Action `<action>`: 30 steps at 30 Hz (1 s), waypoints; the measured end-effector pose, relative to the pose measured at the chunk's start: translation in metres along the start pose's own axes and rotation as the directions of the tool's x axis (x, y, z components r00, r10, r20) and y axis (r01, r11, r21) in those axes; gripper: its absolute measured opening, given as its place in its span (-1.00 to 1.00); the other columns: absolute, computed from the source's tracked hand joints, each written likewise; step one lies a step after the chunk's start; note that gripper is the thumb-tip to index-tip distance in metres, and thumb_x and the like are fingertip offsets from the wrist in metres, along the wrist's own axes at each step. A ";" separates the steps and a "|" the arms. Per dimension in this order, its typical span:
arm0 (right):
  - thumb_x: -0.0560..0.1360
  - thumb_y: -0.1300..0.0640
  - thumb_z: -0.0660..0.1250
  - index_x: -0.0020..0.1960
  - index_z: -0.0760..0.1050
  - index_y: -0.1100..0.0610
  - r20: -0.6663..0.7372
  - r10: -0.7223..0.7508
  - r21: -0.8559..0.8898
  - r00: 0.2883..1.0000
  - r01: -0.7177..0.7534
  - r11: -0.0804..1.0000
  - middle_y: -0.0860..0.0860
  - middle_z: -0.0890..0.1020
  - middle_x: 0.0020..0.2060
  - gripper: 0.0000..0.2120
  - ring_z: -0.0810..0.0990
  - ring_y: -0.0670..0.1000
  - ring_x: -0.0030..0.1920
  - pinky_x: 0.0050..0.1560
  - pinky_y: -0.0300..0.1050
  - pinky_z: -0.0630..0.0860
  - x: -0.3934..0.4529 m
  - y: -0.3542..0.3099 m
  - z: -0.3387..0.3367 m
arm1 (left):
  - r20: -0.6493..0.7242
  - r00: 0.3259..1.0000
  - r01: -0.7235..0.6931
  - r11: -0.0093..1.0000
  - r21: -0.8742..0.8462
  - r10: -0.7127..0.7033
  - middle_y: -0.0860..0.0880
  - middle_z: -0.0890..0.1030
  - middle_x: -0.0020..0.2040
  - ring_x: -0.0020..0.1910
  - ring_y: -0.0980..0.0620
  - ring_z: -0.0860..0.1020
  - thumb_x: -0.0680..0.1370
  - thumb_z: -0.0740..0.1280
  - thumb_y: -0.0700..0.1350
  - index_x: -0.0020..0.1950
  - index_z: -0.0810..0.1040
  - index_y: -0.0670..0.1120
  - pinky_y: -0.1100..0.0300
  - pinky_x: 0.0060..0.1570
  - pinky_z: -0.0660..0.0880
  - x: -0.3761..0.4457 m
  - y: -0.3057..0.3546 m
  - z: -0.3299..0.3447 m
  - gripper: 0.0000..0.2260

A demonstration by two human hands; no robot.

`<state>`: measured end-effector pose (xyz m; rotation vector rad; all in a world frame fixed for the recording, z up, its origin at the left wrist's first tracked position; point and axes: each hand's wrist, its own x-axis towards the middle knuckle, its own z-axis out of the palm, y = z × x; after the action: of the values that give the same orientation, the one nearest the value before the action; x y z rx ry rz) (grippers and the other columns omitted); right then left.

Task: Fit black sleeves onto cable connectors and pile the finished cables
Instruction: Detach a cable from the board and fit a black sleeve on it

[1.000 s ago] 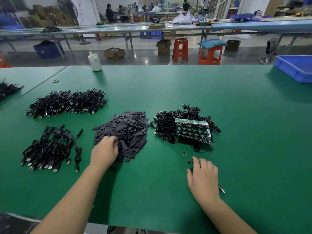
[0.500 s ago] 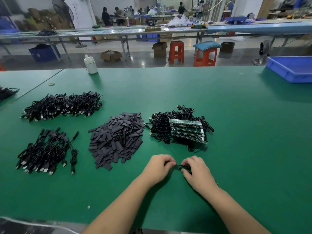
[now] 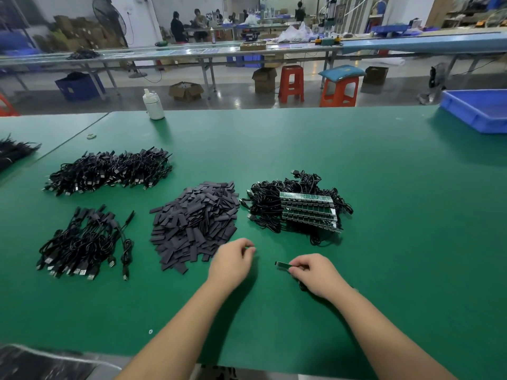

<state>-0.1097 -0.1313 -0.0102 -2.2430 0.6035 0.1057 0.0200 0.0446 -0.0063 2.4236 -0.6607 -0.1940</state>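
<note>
On the green tabletop (image 3: 356,174), near its front edge, the right hand (image 3: 315,274) is pinching a cable connector (image 3: 282,265) between thumb and curled fingers, so that the dark, sleeved-looking end is sticking out to the left, just above the surface; a short length of black cable is showing under the wrist. The left hand (image 3: 233,263) is hovering just beside it, a small gap apart, with its fingers curled loosely inward; whether that grip is holding anything small, I cannot tell.

Just behind the left hand, a heap of flat black sleeves (image 3: 194,223) is lying at the middle of the work area. To its right, a tangle of black cables with green circuit-board strips (image 3: 307,212) on top is sitting behind the right hand. On the left, a pile of cables with USB plugs (image 3: 82,242) is lying near the front, and a longer pile of cables (image 3: 109,170) is stretching behind it.

A white plastic bottle (image 3: 153,104) is standing at the far edge, and a blue plastic bin (image 3: 477,111) is sitting at the far right corner.
</note>
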 end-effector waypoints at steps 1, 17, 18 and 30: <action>0.57 0.09 0.35 -0.15 0.63 -0.04 0.015 0.022 0.029 1.000 -0.022 0.999 -0.08 0.65 -0.35 -0.85 0.52 -0.14 -0.40 -0.33 -0.27 0.47 0.001 0.000 -0.002 | -0.066 0.998 0.022 0.992 0.122 -0.014 0.11 0.63 -0.06 -0.21 0.13 0.55 0.61 0.28 -0.02 0.06 0.62 0.05 0.21 -0.20 0.48 0.004 -0.010 -0.008 -0.87; 0.56 0.11 0.34 -0.06 0.68 -0.08 0.163 0.093 0.241 0.982 -0.131 0.962 -0.11 0.66 -0.33 -0.85 0.54 -0.07 -0.26 -0.10 -0.11 0.54 0.009 0.004 -0.004 | -0.049 0.966 0.259 0.924 0.281 -0.255 -0.07 0.58 0.04 -0.02 -0.07 0.54 0.53 0.43 -0.09 0.11 0.53 -0.06 -0.04 0.05 0.54 0.025 -0.100 -0.057 -0.80; 0.56 0.11 0.35 -0.07 0.68 -0.06 0.161 0.090 0.261 0.983 -0.130 0.956 -0.10 0.65 -0.33 -0.85 0.54 -0.06 -0.26 -0.11 -0.11 0.53 0.009 0.004 -0.004 | -0.078 0.969 0.246 0.924 0.293 -0.234 -0.03 0.58 -0.02 -0.08 -0.04 0.54 0.53 0.42 -0.05 0.02 0.51 -0.03 -0.01 -0.03 0.55 0.024 -0.097 -0.059 -0.86; 0.62 0.06 0.30 -0.21 0.65 0.09 0.205 0.050 0.371 0.977 -0.125 0.920 -0.16 0.73 -0.13 -0.72 0.55 -0.14 -0.32 -0.09 -0.22 0.54 0.005 0.009 -0.009 | 0.302 0.953 0.241 0.701 -0.671 -0.037 -0.20 0.70 -0.18 -0.23 -0.06 0.68 0.54 0.37 -0.36 0.08 0.66 -0.15 0.23 -0.14 0.61 -0.003 -0.010 -0.021 -0.81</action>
<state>-0.1108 -0.1454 -0.0115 -1.8024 0.5650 0.2271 0.0278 0.0636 0.0049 1.6982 -0.3991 -0.7167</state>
